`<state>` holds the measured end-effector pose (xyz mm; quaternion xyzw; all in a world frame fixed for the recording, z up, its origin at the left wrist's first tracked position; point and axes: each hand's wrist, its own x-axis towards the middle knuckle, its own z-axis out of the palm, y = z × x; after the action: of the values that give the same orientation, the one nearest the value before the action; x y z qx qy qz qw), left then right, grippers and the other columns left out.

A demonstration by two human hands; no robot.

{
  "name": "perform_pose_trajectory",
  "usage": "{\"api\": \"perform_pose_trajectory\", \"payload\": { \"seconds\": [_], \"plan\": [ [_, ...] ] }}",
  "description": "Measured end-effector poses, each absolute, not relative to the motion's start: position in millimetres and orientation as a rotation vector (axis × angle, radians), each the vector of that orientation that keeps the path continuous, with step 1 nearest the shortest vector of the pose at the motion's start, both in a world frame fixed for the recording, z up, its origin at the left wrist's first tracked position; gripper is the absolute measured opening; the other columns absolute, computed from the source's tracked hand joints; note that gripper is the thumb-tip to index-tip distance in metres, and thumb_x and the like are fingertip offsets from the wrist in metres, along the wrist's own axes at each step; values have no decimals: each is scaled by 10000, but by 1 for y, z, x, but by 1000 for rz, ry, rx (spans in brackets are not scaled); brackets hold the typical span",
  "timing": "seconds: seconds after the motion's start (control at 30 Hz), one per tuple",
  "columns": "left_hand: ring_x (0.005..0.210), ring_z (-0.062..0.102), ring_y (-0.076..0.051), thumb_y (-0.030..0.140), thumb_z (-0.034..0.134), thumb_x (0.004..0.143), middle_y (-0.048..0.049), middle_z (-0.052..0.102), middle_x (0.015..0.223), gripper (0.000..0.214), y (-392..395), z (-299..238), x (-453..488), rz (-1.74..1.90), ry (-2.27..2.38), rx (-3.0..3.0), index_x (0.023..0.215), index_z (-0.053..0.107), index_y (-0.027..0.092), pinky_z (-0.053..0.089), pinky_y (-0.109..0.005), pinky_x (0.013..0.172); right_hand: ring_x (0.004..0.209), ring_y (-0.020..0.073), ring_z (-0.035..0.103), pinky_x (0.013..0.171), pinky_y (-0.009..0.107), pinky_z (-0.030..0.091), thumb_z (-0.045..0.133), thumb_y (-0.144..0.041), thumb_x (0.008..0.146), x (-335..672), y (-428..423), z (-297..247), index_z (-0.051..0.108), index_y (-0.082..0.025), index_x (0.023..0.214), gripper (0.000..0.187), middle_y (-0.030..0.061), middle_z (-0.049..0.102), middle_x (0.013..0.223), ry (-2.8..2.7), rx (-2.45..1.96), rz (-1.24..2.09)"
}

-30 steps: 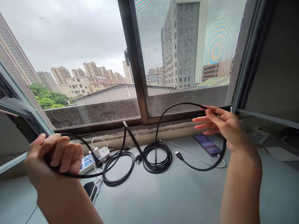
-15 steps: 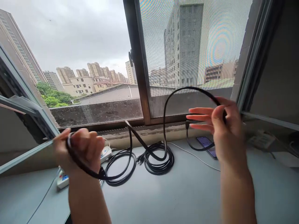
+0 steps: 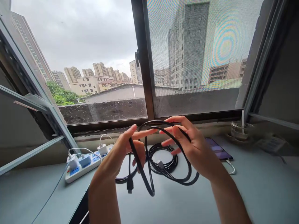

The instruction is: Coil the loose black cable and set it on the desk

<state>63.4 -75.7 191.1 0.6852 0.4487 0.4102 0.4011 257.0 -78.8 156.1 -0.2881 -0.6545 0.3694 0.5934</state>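
A thick black cable [image 3: 142, 169] hangs in loose loops between my two hands above the table. My left hand [image 3: 123, 149] grips it between thumb and fingers, with the index finger stretched toward the right. From below this hand dangles one end of the cable, an HDMI-type plug [image 3: 130, 184] with a metal tip. My right hand [image 3: 190, 144] holds the looped part between thumb and fingers, its other fingers spread. A second plug [image 3: 160, 164] shows in front of a coiled black cable [image 3: 174, 166] lying on the table. Another coil [image 3: 121, 179] is partly hidden behind my left hand.
On the left lies a white power strip [image 3: 79, 177] with chargers and white cords. A phone [image 3: 219, 149] with a white charging cable [image 3: 231, 168] rests at right, near a glass jar [image 3: 240, 130]. Behind the table [image 3: 173, 205] stands a window [image 3: 147, 77].
Both hands have come together from wide apart, the left moving right and the right moving left and down. The cable between them has folded into smaller loops. The view has shifted slightly.
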Motion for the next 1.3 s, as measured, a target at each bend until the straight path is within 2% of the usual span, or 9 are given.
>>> {"api": "perform_pose_trajectory", "payload": {
  "seconds": [0.1, 0.2, 0.27, 0.43, 0.53, 0.7, 0.87, 1.13, 1.3],
  "plan": [
    [385, 533, -168, 705, 307, 799, -52, 566, 412, 713, -79, 193, 70, 933, 1148, 1707, 905, 729, 140, 428, -261, 422, 445, 74, 562, 320, 135, 346, 383, -505, 939, 255, -79, 159, 496, -262, 1190, 367, 32, 646, 891, -1594, -652, 1038],
    [343, 517, -152, 708, 337, 791, -18, 584, 437, 782, -77, 191, 78, 1018, 1120, 1736, 1302, 512, 143, 389, -241, 391, 410, 28, 425, 349, 142, 301, 535, -462, 882, 253, -79, 160, 518, -283, 1193, 360, 0, 635, 892, -1583, -687, 922],
    [345, 531, -159, 718, 338, 782, -22, 599, 458, 849, -72, 188, 80, 995, 1074, 1769, 1381, 397, 119, 365, -234, 370, 436, 31, 400, 385, 152, 327, 628, -384, 829, 252, -79, 160, 546, -293, 1175, 367, -17, 626, 902, -1555, -748, 748],
    [355, 536, -161, 727, 389, 750, -21, 583, 442, 823, -58, 183, 69, 989, 938, 1858, 1303, 468, 123, 332, -215, 344, 527, 74, 549, 475, 193, 404, 542, -318, 882, 263, -70, 159, 594, -250, 1122, 254, 4, 634, 913, -1436, -787, 515],
    [290, 433, -112, 665, 506, 736, 41, 447, 361, 528, -55, 181, 60, 1067, 887, 1843, 872, 624, 169, 334, -204, 321, 427, 52, 444, 408, 185, 343, 501, -343, 904, 273, -68, 161, 584, -247, 1127, 256, -12, 622, 830, -1369, -800, 463],
    [265, 277, -54, 688, 544, 690, 81, 281, 361, 540, -61, 179, 77, 1173, 914, 1719, 526, 424, 187, 276, -189, 265, 446, 58, 390, 431, 177, 310, 625, -387, 815, 267, -85, 167, 563, -300, 1137, 339, -60, 556, 697, -1492, -826, 454],
    [294, 345, -69, 669, 482, 750, 36, 283, 324, 627, -60, 178, 101, 1113, 981, 1753, 380, 357, 179, 288, -195, 305, 522, 84, 480, 546, 206, 368, 772, -335, 653, 252, -89, 165, 572, -333, 1124, 512, -82, 612, 725, -1799, -891, 423],
    [372, 483, -104, 523, 625, 729, 33, 483, 408, 350, -68, 189, 73, 1220, 1110, 1825, 653, 567, 187, 357, -201, 393, 546, 104, 468, 519, 205, 353, 619, -293, 833, 275, -76, 165, 606, -269, 1111, 280, -47, 564, 619, -1599, -883, 409],
    [818, 637, -200, 405, 728, 664, -39, 675, 881, 521, -74, 188, 64, 1379, 1216, 1893, 1121, 527, 258, 496, -274, 654, 570, 110, 506, 514, 187, 394, 650, -328, 826, 282, -89, 169, 604, -281, 1073, 256, -50, 607, 630, -1541, -858, 409]
  ]
}}
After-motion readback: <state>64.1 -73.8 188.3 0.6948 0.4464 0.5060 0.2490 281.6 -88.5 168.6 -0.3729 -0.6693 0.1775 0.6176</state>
